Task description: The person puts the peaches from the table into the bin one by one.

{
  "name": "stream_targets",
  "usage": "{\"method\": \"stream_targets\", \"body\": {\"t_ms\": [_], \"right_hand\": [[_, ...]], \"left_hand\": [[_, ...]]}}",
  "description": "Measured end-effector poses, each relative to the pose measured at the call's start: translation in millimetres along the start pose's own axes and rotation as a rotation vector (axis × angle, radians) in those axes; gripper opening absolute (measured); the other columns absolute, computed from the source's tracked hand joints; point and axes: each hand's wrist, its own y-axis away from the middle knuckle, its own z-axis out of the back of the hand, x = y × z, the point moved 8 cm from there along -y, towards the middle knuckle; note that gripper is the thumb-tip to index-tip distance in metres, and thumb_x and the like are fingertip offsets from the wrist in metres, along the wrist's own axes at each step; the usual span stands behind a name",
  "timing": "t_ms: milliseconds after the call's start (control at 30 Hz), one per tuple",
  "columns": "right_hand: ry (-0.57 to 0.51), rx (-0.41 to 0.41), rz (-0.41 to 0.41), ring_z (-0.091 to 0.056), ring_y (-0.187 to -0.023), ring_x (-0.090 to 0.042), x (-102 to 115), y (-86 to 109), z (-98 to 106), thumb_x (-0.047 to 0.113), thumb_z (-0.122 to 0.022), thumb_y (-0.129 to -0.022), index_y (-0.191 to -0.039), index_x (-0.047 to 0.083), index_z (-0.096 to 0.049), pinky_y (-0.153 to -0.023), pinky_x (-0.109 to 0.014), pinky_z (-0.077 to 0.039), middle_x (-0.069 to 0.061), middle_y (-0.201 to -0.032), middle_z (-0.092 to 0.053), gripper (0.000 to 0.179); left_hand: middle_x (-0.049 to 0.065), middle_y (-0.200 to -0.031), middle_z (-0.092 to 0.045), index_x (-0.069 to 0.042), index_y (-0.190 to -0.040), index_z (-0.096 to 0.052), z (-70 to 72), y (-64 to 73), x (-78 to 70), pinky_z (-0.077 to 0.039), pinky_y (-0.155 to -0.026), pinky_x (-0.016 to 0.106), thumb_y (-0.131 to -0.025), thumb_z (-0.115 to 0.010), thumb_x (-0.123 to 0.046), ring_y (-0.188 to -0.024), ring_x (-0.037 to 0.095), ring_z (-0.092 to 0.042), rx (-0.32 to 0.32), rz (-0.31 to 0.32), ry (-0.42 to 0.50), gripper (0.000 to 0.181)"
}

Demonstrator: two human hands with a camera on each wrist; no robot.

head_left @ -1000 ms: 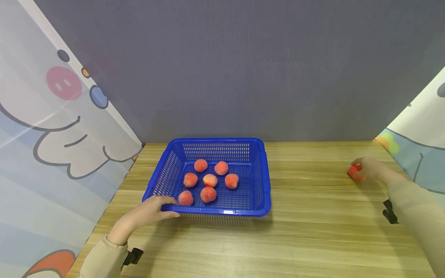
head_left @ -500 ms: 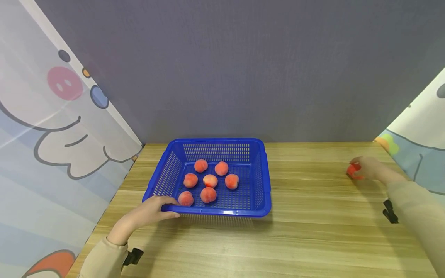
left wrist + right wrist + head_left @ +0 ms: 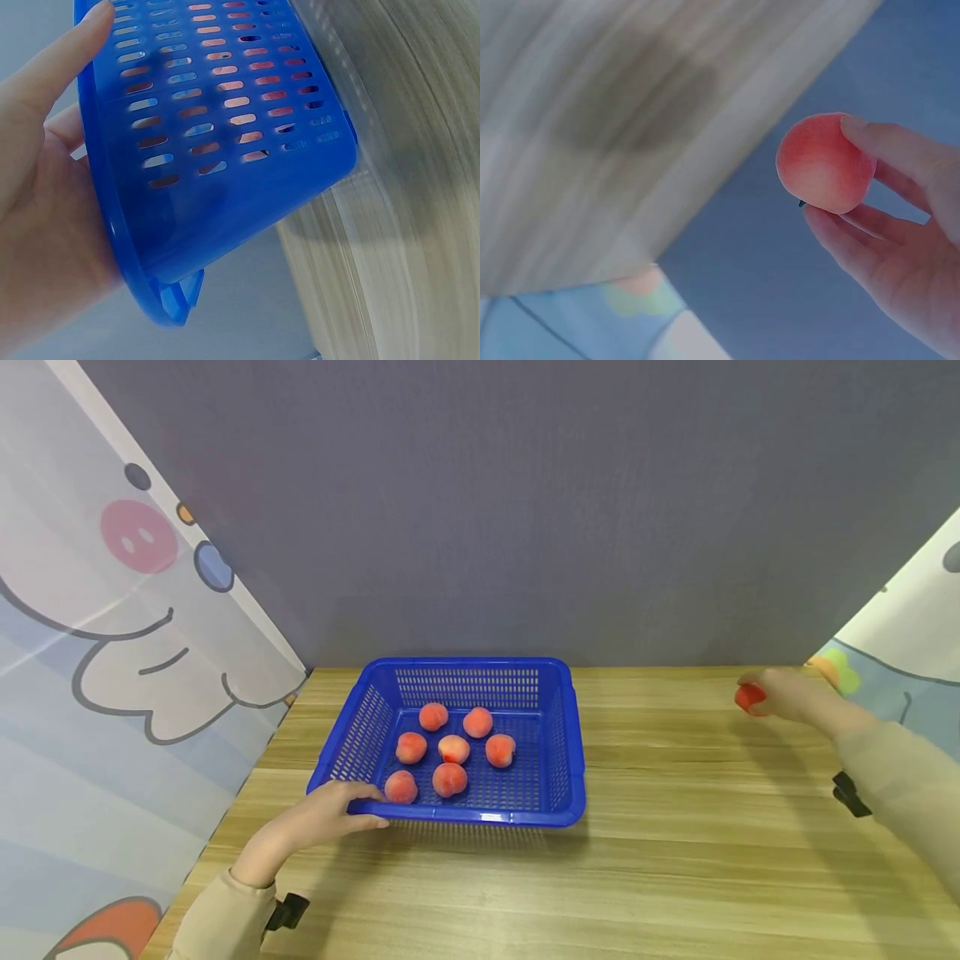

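Note:
My left hand grips the near-left rim of a blue plastic basket, thumb outside and fingers over the edge. In the left wrist view the thumb lies along the slotted basket wall. Several red-orange peaches lie on the basket floor, mostly toward its left and middle. Off to the right, my right hand holds one peach above the table. The right wrist view shows that peach pinched between thumb and fingertips, with a small dark stem at its underside.
The basket stands on a wood-grain table, near a grey wall panel at the back. Cartoon-printed sheets flank it, one on the left and another on the right. Bare wood lies between the basket and my right hand.
My right hand has lifted the peach off the table, moving it up and slightly left; its shadow now falls apart from it. The left hand and the basket have stayed in place.

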Motion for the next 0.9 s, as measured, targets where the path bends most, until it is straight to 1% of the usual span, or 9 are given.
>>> {"method": "stream_targets", "body": {"t_ms": [100, 233, 333, 600, 900], "right_hand": [[0.043, -0.038, 0.020, -0.055, -0.070, -0.031, 14.4, -5.2, 13.6, -0.002, -0.072, -0.062, -0.090, -0.012, -0.058, -0.062, -0.044, -0.044, -0.015, -0.076, -0.059, 0.033], [0.060, -0.043, 0.014, -0.054, -0.072, -0.033, 31.4, -12.8, 25.8, 0.001, -0.073, -0.064, -0.093, -0.011, -0.058, -0.062, -0.045, -0.045, -0.018, -0.079, -0.058, 0.034], [0.062, -0.052, 0.019, -0.054, -0.072, -0.033, 44.8, -18.2, 33.4, 0.001, -0.073, -0.065, -0.094, -0.010, -0.058, -0.061, -0.045, -0.045, -0.019, -0.080, -0.056, 0.035], [0.116, -0.110, 0.109, -0.054, -0.068, -0.029, 88.3, -29.1, 48.8, -0.001, -0.072, -0.066, -0.091, -0.008, -0.059, -0.058, -0.041, -0.046, -0.018, -0.079, -0.053, 0.030], [0.113, -0.156, 0.193, -0.056, -0.073, -0.030, 133.6, -38.0, 59.3, -0.002, -0.073, -0.066, -0.096, -0.006, -0.059, -0.060, -0.040, -0.048, -0.019, -0.086, -0.054, 0.033]], "left_hand": [[-0.012, -0.083, -0.060, -0.015, -0.090, -0.064, 0.2, 0.2, -0.2, -0.045, -0.064, 0.024, -0.082, -0.059, -0.038, -0.072, 0.000, -0.051, -0.004, -0.003, -0.003, 0.025], [-0.011, -0.083, -0.060, -0.015, -0.090, -0.064, 0.2, 0.1, 0.3, -0.045, -0.064, 0.025, -0.082, -0.059, -0.039, -0.073, 0.001, -0.052, -0.005, 0.001, -0.004, 0.026], [-0.011, -0.084, -0.060, -0.015, -0.091, -0.064, 0.4, -0.1, 0.7, -0.046, -0.065, 0.026, -0.082, -0.058, -0.040, -0.073, 0.001, -0.052, -0.001, 0.007, -0.003, 0.027], [-0.011, -0.083, -0.060, -0.015, -0.090, -0.063, 0.3, -0.5, 0.7, -0.046, -0.065, 0.028, -0.083, -0.058, -0.040, -0.072, 0.001, -0.051, 0.005, 0.008, -0.002, 0.027], [-0.012, -0.083, -0.060, -0.015, -0.091, -0.063, 0.5, -0.3, -0.3, -0.046, -0.066, 0.029, -0.083, -0.057, -0.040, -0.073, 0.001, -0.051, 0.005, 0.003, 0.004, 0.027]]}}
